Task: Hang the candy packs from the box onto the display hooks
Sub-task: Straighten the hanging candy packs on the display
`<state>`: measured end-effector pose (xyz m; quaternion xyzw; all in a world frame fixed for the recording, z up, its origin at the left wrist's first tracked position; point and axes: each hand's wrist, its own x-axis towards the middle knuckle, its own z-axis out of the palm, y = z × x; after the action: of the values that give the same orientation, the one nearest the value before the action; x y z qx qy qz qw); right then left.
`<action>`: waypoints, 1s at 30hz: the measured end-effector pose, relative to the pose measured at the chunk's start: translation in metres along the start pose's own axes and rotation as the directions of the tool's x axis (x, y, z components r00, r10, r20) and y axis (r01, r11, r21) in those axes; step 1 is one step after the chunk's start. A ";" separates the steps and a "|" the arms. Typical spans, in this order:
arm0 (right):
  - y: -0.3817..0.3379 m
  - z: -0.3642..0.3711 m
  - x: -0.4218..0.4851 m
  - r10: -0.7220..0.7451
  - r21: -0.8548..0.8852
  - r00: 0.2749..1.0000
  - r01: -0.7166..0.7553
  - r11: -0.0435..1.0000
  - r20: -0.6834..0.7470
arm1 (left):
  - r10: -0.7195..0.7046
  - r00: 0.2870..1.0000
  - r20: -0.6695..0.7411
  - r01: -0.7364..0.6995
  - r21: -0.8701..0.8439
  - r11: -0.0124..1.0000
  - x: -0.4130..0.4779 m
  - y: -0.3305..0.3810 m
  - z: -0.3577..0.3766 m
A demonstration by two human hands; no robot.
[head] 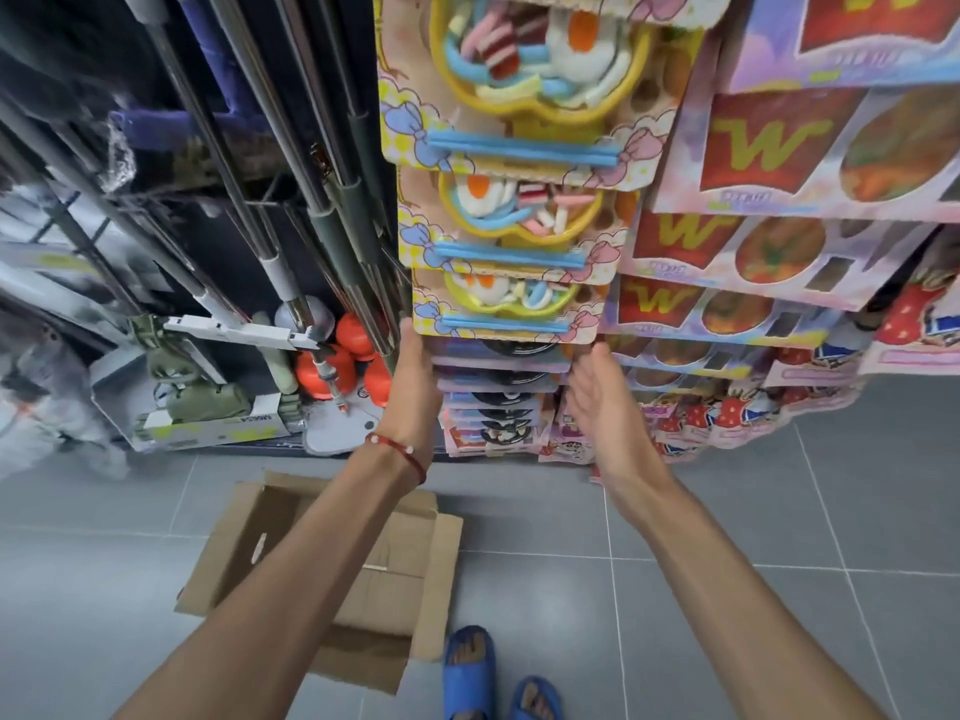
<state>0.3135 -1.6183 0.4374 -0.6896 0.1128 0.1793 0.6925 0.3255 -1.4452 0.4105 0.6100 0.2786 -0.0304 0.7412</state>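
Candy packs with yellow trays and blue sticks hang in a column on the display; the lowest candy pack point(506, 304) is at mid-frame. My left hand point(415, 387), a red bracelet on its wrist, lies with straight fingers along the column's left edge, fingertips at that pack's lower left corner. At the lower right corner is my right hand point(605, 407), palm turned inward, fingers relaxed and holding nothing. The hooks are hidden behind the packs. On the floor below my arms, the cardboard box point(291, 553) lies open, showing only bare cardboard.
Purple packs with black rings point(498, 379) hang below the candy packs. Red "W" packs point(769, 153) and strawberry packs point(727, 413) fill the right side. Metal poles and mops point(291, 210) stand to the left. Grey tiled floor; my blue slippers point(470, 672) are by the box.
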 end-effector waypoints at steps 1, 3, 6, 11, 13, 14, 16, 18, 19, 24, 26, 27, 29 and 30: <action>0.007 -0.003 0.001 -0.012 -0.018 1.000 0.011 1.000 -0.011 | -0.002 0.999 0.032 0.002 -0.022 1.000 0.001 -0.002 -0.003; 0.019 -0.007 0.004 -0.023 -0.056 0.999 0.022 0.998 -0.026 | 0.012 0.996 0.093 -0.011 -0.014 1.000 0.005 -0.013 -0.006; 0.040 -0.013 0.009 -0.027 -0.091 0.999 0.024 0.996 -0.033 | 0.075 0.990 0.120 -0.078 0.028 0.997 0.013 -0.033 -0.014; 0.072 -0.018 0.031 0.023 -0.109 1.000 -0.020 0.994 0.018 | 0.042 0.992 0.120 -0.048 0.050 0.998 0.032 -0.058 -0.011; 0.079 -0.018 0.041 0.045 -0.095 0.998 -0.041 0.995 0.038 | 0.021 0.995 0.094 -0.025 0.039 0.999 0.040 -0.065 -0.008; 0.081 -0.018 0.045 0.048 -0.084 0.998 -0.044 0.996 0.050 | 0.024 0.996 0.088 -0.027 0.030 0.999 0.043 -0.068 -0.007; 0.085 -0.017 0.050 0.058 -0.066 0.996 -0.053 0.996 0.074 | 0.014 0.997 0.073 -0.016 0.020 1.000 0.049 -0.074 -0.005; 0.089 -0.014 0.053 0.071 -0.078 0.993 -0.063 0.995 0.095 | 0.027 0.998 0.057 -0.028 0.023 0.999 0.050 -0.077 -0.005; 0.092 -0.013 0.055 0.071 -0.095 0.993 -0.062 0.994 0.091 | 0.030 0.997 0.064 -0.031 0.028 0.999 0.048 -0.076 -0.005; 0.088 -0.010 0.060 0.053 -0.022 0.998 -0.053 0.998 -0.016 | -0.026 0.995 0.098 0.030 -0.040 0.999 0.047 -0.068 -0.006; 0.093 -0.012 0.071 0.072 0.010 0.997 -0.072 0.997 -0.031 | -0.037 0.994 0.100 0.039 -0.023 0.999 0.052 -0.067 -0.006; 0.094 -0.011 0.075 0.092 0.010 0.996 -0.092 0.996 -0.019 | -0.053 0.994 0.096 0.055 -0.014 0.998 0.053 -0.067 -0.006; 0.095 -0.006 0.082 0.138 -0.019 0.990 -0.137 0.990 0.031 | -0.090 0.993 0.070 0.091 -0.008 0.996 0.057 -0.071 -0.006; 0.096 -0.004 0.084 0.145 -0.024 0.988 -0.145 0.989 0.044 | -0.096 0.994 0.044 0.096 -0.013 0.995 0.059 -0.072 -0.006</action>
<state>0.3516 -1.6162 0.3154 -0.6824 0.1450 0.2461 0.6729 0.3452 -1.4407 0.3191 0.5895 0.2915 -0.0771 0.7494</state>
